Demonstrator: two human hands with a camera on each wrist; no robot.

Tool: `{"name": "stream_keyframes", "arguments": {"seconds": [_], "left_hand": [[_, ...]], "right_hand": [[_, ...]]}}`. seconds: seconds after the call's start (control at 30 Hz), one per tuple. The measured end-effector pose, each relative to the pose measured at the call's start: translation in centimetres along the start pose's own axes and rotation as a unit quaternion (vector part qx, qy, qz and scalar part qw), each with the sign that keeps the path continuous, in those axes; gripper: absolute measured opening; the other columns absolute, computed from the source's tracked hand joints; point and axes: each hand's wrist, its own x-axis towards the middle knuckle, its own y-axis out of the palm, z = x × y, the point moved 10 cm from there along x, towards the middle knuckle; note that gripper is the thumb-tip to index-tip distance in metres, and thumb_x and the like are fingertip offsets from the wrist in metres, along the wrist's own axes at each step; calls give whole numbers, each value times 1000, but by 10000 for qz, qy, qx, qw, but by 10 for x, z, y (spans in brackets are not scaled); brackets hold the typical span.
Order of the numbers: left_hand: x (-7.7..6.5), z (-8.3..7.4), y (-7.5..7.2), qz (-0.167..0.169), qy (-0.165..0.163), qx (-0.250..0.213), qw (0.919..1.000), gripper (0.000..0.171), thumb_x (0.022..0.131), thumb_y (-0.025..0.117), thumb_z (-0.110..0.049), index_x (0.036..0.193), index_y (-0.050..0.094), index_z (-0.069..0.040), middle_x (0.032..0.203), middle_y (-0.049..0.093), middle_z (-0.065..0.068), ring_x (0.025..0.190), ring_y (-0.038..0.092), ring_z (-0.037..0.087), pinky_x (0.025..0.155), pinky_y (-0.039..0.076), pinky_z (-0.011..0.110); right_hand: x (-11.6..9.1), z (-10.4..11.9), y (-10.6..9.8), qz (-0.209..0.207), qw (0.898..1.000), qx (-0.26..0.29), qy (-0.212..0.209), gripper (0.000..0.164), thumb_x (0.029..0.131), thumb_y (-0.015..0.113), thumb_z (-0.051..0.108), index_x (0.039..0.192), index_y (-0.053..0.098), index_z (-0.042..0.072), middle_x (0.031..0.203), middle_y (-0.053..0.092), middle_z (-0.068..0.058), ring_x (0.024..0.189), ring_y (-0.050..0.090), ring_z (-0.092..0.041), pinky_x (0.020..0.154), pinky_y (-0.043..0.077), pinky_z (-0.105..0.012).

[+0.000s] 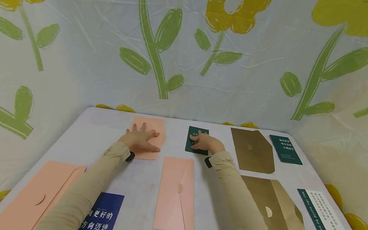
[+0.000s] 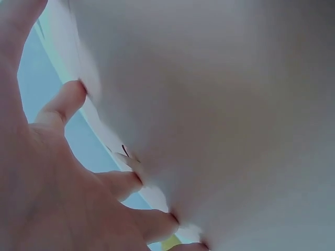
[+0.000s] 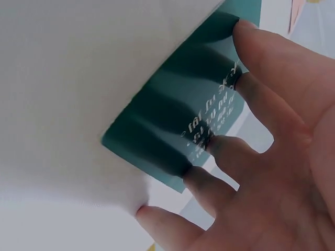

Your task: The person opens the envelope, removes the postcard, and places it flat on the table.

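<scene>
My left hand (image 1: 139, 138) lies spread over a pink envelope (image 1: 152, 123) at the back of the table. In the left wrist view its fingertips (image 2: 131, 185) touch a pale surface. Farther right, my right hand (image 1: 207, 143) reaches onto a dark green card (image 1: 187, 143) with pale lettering. Seen from the right wrist, the thumb and several fingers rest on that green card (image 3: 152, 130), while one outer fingertip (image 3: 146, 212) comes down beside it on the white surface. Neither hand curls round anything.
A closed pink envelope (image 1: 172, 195) lies between the arms. Front left are another pink envelope (image 1: 40, 190) and a blue card (image 1: 110, 209), both partly behind the left sleeve. On the right lie brown envelopes (image 1: 252, 154), a green card (image 1: 285, 149) and a white-and-green card (image 1: 326, 215).
</scene>
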Motion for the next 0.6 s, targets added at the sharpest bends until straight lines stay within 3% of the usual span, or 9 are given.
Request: {"name": "stream_keyframes", "arguments": {"seconds": [0.3,0.6], "left_hand": [[-1,21,-1,161,-124,36,9998,94,80,62,-74,156,32,-28,160,-10,30,137,-17,64,102,-4,80],[-8,43,-3,104,-120,-290,9995,100,74,63,-80,155,34,-28,160,-14,29,135,-23,63,96,-11,82]], "right_hand": [[9,17,4,37,10000,-40,22,61,101,57,33,156,31,22,164,4,-20,148,1,-45,115,15,-62],[17,42,8,-10,9999,-135,-22,61,102,56,35,156,30,23,164,4,-20,149,2,-44,115,16,-61]]}}
